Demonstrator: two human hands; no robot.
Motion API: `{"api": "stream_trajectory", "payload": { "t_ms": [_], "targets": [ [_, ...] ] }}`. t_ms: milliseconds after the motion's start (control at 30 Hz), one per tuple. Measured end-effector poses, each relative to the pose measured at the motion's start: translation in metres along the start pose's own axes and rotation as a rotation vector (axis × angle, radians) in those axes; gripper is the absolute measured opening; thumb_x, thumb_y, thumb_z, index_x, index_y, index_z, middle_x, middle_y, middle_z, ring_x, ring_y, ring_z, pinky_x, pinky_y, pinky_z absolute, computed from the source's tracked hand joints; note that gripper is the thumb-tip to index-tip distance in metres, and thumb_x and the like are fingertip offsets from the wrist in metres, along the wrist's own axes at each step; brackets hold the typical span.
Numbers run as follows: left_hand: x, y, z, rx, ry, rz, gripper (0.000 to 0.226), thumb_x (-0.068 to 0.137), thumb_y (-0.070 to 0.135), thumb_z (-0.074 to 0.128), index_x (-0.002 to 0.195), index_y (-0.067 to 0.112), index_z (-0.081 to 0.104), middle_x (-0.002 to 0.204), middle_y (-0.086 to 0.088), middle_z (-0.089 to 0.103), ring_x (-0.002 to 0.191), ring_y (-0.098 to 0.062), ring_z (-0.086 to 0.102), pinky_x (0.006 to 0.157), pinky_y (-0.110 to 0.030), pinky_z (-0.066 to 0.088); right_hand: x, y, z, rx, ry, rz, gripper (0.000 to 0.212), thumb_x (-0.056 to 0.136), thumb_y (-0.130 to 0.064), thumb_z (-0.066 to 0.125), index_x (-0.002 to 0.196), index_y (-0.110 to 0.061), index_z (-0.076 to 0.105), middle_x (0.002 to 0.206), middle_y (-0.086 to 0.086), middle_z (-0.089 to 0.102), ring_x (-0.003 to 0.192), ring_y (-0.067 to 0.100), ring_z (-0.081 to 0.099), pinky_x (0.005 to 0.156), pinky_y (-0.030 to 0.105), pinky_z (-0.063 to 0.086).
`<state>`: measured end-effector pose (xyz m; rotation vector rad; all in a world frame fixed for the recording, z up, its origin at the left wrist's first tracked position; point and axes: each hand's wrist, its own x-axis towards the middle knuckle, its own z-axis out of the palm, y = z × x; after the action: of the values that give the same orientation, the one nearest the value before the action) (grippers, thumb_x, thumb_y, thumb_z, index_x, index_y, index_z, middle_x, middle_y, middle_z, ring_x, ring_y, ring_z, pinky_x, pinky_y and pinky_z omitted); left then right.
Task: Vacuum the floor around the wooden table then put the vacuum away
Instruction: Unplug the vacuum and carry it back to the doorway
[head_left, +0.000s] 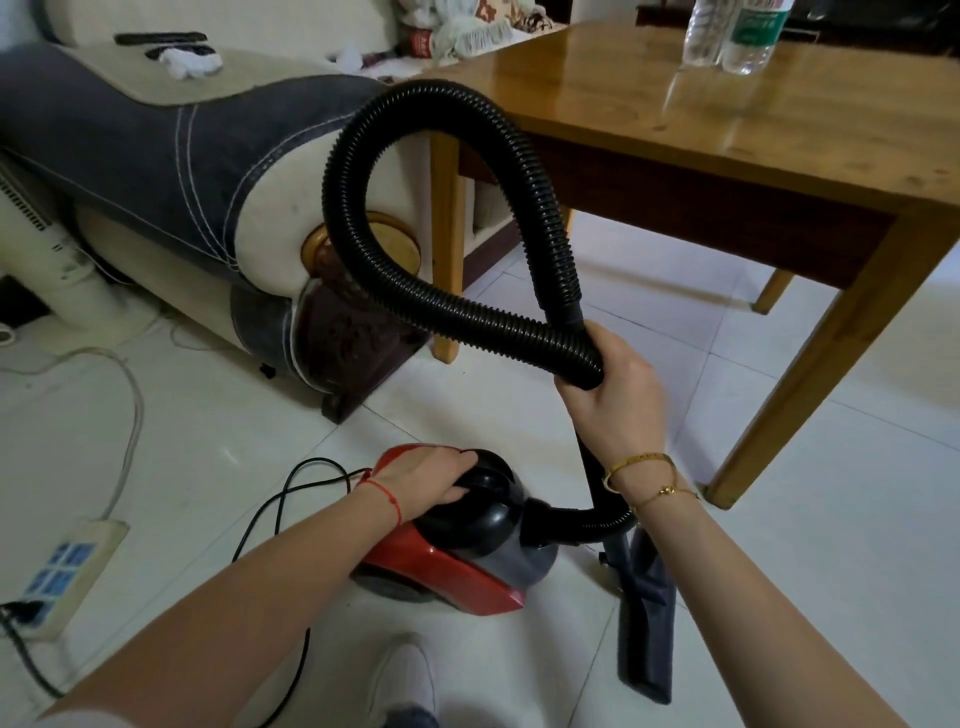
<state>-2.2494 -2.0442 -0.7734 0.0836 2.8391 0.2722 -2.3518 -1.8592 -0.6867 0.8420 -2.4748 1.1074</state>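
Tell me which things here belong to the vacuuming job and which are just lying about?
Part of the job:
- red vacuum
- black hose
- floor nozzle
- wooden table

Lying about:
- water bottles
- sofa
- power strip

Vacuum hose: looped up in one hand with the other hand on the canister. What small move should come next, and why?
Probably lift the red vacuum canister by its top: the left hand rests there, and the right hand holds the looped black hose gathered.

Left hand (434, 480) lowered, palm down, right hand (615, 400) raised, fingers (574, 397) curled closed.
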Motion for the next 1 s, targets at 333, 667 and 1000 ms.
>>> {"api": "stream_trajectory", "payload": {
  "t_ms": [333,667,1000],
  "targets": [
    [0.006,-0.057,-0.029,-0.071,0.026,-0.223,0.035,0.100,0.026,0.043,0.128,0.005,0.043,0.119,-0.016,0.058,0.107,-0.028,0.058,0.092,-0.038,0.045,0.091,-0.032,0.050,0.154,-0.036,-0.085,0.041,0.077,-0.018,0.066,0.118,-0.019,0.061,0.093,0.002,0.068,0.086,0.021,0.063,0.069,0.023,0.042],
    [0.033,-0.127,-0.058,-0.047,0.034,-0.377,0.037,0.100,0.030,0.043,0.128,0.006,0.042,0.117,-0.016,0.056,0.104,-0.032,0.057,0.088,-0.042,0.047,0.180,-0.048,0.126,0.199,-0.054,-0.048,0.040,0.081,-0.023,0.064,0.120,-0.023,0.060,0.099,-0.001,0.068,0.091,0.016,0.062,0.077,0.034,0.055],
    [0.066,-0.159,-0.064,-0.057,0.037,-0.460,0.038,0.100,0.032,0.042,0.128,0.006,0.040,0.114,-0.016,0.057,0.101,-0.032,0.059,0.084,-0.042,0.050,0.238,-0.042,0.178,0.223,-0.016,0.034,0.036,0.077,-0.025,0.064,0.112,-0.018,0.061,0.098,0.003,0.068,0.091,0.022,0.064,0.076,0.040,0.057]
  ]
}}
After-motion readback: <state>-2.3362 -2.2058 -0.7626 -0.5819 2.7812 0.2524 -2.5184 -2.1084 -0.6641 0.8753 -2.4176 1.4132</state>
